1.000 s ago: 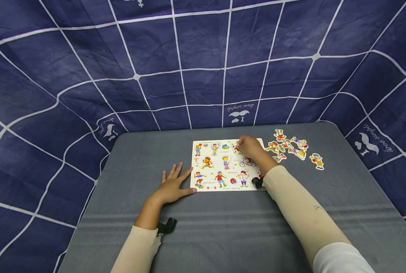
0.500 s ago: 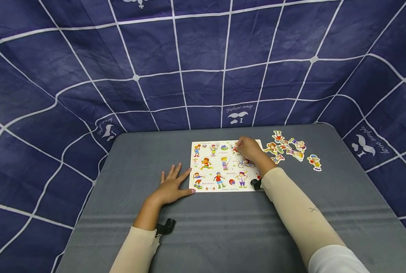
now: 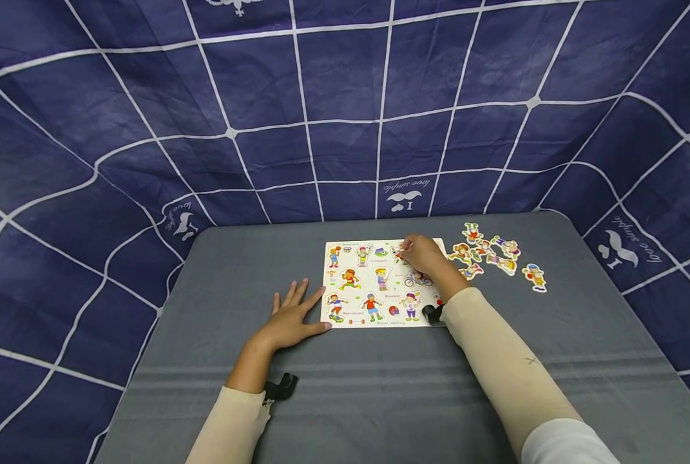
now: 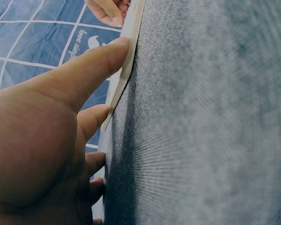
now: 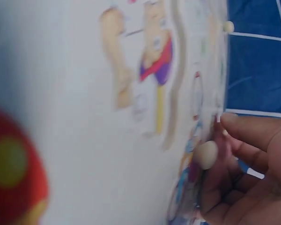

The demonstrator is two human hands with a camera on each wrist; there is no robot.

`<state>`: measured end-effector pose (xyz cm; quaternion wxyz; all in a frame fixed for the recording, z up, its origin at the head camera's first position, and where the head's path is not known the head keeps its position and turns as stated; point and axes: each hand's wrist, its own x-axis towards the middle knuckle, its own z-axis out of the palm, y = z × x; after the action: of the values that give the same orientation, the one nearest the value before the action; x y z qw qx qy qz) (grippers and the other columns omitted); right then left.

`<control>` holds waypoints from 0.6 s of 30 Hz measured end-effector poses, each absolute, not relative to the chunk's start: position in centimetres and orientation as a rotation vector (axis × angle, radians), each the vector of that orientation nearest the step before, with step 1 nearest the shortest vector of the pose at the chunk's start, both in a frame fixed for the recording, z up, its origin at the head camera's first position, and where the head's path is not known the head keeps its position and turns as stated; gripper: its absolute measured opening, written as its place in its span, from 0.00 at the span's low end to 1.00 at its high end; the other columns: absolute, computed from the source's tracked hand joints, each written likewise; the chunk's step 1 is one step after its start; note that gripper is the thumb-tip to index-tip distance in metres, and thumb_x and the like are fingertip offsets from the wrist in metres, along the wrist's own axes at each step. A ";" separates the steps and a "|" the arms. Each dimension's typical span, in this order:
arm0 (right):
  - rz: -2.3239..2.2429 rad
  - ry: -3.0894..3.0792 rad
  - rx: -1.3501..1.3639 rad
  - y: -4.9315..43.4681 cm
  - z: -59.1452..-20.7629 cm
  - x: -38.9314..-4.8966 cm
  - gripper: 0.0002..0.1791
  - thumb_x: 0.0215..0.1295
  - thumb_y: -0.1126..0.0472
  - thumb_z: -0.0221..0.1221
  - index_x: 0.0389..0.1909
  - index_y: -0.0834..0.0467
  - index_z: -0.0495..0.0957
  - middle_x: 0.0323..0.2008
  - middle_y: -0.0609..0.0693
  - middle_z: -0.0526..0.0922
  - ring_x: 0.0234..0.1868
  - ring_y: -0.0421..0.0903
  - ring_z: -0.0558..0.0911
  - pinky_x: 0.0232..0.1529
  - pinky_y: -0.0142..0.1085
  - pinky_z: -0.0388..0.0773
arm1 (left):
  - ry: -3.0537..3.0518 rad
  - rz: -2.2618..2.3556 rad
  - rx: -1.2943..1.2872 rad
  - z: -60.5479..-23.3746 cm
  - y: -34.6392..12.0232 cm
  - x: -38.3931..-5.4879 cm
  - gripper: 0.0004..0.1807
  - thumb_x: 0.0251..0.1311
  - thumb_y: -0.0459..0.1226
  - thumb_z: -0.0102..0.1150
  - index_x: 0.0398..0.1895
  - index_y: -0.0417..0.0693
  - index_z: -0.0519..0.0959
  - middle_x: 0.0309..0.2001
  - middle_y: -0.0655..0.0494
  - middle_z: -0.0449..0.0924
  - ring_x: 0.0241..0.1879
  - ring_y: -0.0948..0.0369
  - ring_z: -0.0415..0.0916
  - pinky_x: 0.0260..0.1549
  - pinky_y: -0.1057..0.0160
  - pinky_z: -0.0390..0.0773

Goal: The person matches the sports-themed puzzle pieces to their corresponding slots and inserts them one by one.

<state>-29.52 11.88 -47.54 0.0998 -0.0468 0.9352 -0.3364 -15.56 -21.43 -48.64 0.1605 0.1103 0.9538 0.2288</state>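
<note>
A white wooden puzzle board [image 3: 353, 298] with printed sports figures lies on the grey table. My left hand [image 3: 288, 324] is spread flat at its left side; the thumb and index fingertips touch the board's edge, as the left wrist view also shows. Over the board's upper right part, my right hand [image 3: 426, 254] pinches a football player piece [image 3: 399, 256] between thumb and finger, mostly hidden by the hand. In the right wrist view, a round wooden knob [image 5: 206, 155] stands on the cyclist piece below those fingers.
Several loose figure pieces [image 3: 502, 263] lie in a cluster right of the board. One more piece [image 3: 535, 278] lies apart, farther right. A dark blue cloth [image 3: 345, 148] with white lines hangs behind and beside the table.
The head view has shifted very slightly. Both hands stay in nearly the same places, the right one still at the football player piece.
</note>
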 end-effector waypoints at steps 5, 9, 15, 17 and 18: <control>-1.053 2.731 -0.115 12.1 -47.1 -29.0 0.11 0.71 0.59 0.59 0.50 0.59 0.80 0.40 0.54 0.81 0.39 0.49 0.78 0.45 0.40 0.74 | 2.720 0.646 0.317 -48.5 -21.3 -15.5 0.49 0.61 0.65 0.60 0.81 0.69 0.51 0.83 0.48 0.33 0.82 0.44 0.25 0.74 0.31 0.25; -1.169 2.693 -0.086 12.3 -46.9 -28.5 0.14 0.72 0.59 0.58 0.54 0.58 0.80 0.48 0.57 0.82 0.48 0.52 0.78 0.53 0.44 0.74 | 2.716 0.659 0.321 -48.5 -21.3 -15.5 0.48 0.61 0.65 0.61 0.81 0.68 0.52 0.83 0.47 0.33 0.82 0.44 0.25 0.74 0.31 0.25; -1.392 2.637 -0.085 12.6 -46.7 -27.4 0.15 0.73 0.59 0.56 0.55 0.59 0.80 0.50 0.57 0.82 0.50 0.51 0.80 0.51 0.40 0.75 | 2.720 0.649 0.323 -48.8 -21.4 -15.6 0.48 0.60 0.66 0.60 0.81 0.69 0.52 0.84 0.48 0.34 0.82 0.45 0.25 0.74 0.31 0.25; -1.456 2.643 -0.095 12.7 -46.6 -27.0 0.15 0.74 0.58 0.56 0.56 0.60 0.80 0.50 0.57 0.83 0.48 0.50 0.80 0.49 0.38 0.75 | 2.724 0.655 0.329 -48.9 -21.4 -15.7 0.48 0.60 0.65 0.61 0.81 0.68 0.53 0.83 0.48 0.34 0.82 0.44 0.26 0.73 0.30 0.25; -1.492 2.642 -0.100 12.7 -46.5 -26.8 0.15 0.74 0.58 0.56 0.56 0.60 0.80 0.49 0.58 0.83 0.47 0.50 0.80 0.48 0.37 0.75 | 2.725 0.656 0.332 -48.9 -21.4 -15.7 0.48 0.60 0.65 0.61 0.81 0.68 0.53 0.83 0.47 0.34 0.82 0.44 0.26 0.73 0.30 0.25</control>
<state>-26.78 12.72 -46.54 0.0527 -0.0330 0.8691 -0.4907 -15.69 -21.43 -48.89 0.1589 0.1160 0.9532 0.2295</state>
